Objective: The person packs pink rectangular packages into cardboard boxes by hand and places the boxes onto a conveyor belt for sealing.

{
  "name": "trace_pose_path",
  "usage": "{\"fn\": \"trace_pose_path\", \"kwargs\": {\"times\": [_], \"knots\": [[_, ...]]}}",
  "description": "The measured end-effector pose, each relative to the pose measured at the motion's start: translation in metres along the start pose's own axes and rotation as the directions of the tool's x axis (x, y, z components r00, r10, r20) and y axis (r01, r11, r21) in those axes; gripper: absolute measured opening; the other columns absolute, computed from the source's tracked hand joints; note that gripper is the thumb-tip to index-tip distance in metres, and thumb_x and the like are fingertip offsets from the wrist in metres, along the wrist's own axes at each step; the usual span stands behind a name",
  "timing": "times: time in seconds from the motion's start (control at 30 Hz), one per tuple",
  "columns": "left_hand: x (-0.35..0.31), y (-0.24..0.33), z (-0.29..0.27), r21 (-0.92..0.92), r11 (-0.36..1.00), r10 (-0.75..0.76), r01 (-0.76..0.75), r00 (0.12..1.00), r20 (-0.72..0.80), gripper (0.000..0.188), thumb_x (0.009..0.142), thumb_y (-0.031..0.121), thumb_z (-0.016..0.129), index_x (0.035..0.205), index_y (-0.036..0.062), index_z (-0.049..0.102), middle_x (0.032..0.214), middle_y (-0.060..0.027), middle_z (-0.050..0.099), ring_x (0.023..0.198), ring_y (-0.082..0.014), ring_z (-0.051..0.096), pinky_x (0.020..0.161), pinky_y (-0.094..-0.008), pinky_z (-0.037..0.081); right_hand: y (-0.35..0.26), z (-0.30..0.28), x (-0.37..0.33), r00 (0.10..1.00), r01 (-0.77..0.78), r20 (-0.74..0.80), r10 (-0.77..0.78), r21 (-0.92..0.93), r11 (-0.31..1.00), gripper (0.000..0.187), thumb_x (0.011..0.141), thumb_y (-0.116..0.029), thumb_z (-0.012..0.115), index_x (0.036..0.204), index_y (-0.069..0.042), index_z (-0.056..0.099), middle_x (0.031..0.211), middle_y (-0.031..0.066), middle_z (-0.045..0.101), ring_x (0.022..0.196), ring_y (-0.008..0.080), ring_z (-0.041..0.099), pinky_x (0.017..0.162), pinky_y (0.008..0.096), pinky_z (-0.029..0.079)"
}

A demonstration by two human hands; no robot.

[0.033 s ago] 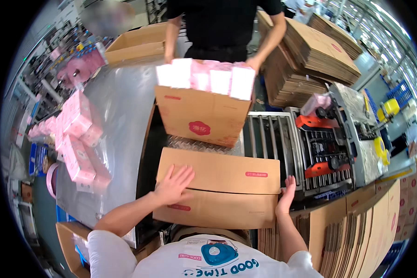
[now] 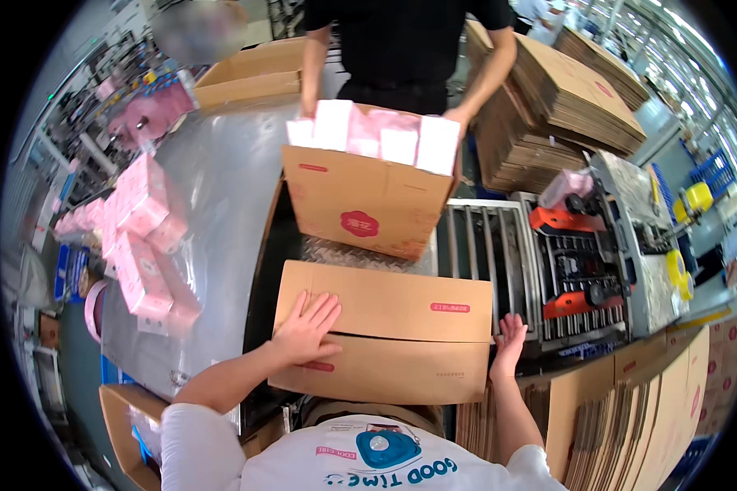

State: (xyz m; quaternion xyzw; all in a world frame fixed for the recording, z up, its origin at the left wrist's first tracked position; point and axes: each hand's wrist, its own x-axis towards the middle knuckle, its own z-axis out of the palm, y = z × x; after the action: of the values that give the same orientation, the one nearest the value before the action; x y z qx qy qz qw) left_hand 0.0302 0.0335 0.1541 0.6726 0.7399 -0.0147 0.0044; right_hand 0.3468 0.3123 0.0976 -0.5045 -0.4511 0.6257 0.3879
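Right in front of me stands a cardboard carton [image 2: 385,372] with its two top flaps folded down, meeting along a seam. My left hand [image 2: 307,329] lies flat across that seam near the carton's left end, fingers spread. Beside the carton's right end, my right hand [image 2: 508,345] is raised, open with its fingers apart; whether it touches the cardboard I cannot tell. Beyond it, a co-worker in black grips a second carton [image 2: 327,196], open-topped and tilted. White and pink packs [image 2: 381,135] stick out of its top.
Pink packs [image 2: 145,274] are piled on the metal table [image 2: 221,188] at left. On the right is a roller conveyor [image 2: 479,241] with an orange-and-black machine [image 2: 569,219]. Flattened cartons stand at lower right [image 2: 647,417] and lie stacked at far right [image 2: 565,82].
The co-worker's hands and the packs in the far carton have shifted a little. My right hand's fingers have curled slightly; my left hand stays on the near carton.
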Motion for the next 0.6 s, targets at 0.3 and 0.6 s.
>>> {"fn": "trace_pose_path", "kwargs": {"times": [0.3,0.6], "knots": [[-0.043,-0.101,0.035,-0.349,0.746,-0.576,0.567,0.813,0.09,0.075,0.092,0.051,0.033,0.144,0.0016,0.013,0.152,-0.0138,0.013,0.141,-0.0256,0.008,0.114,-0.0438,0.005,0.205,0.0,0.083,0.886,-0.351,0.294,0.359,-0.081,0.933,0.066,0.093,-0.056,0.035,0.127,-0.001,0.049,0.123,0.0107,0.054,0.111,0.0238,0.052,0.097,0.0362,0.04],[-0.017,0.003,0.045,-0.875,-0.231,-0.73,0.425,0.519,0.444,0.072,0.093,0.058,0.024,0.136,0.0004,0.036,0.142,-0.0148,0.036,0.132,-0.0276,0.032,0.109,-0.039,0.024,-0.132,-0.007,0.043,0.776,0.007,0.622,0.104,-0.174,0.985,0.029,0.08,-0.029,0.061,0.097,-0.006,0.057,0.099,0.0077,0.063,0.092,0.0188,0.06,0.085,0.0355,0.049]]}}
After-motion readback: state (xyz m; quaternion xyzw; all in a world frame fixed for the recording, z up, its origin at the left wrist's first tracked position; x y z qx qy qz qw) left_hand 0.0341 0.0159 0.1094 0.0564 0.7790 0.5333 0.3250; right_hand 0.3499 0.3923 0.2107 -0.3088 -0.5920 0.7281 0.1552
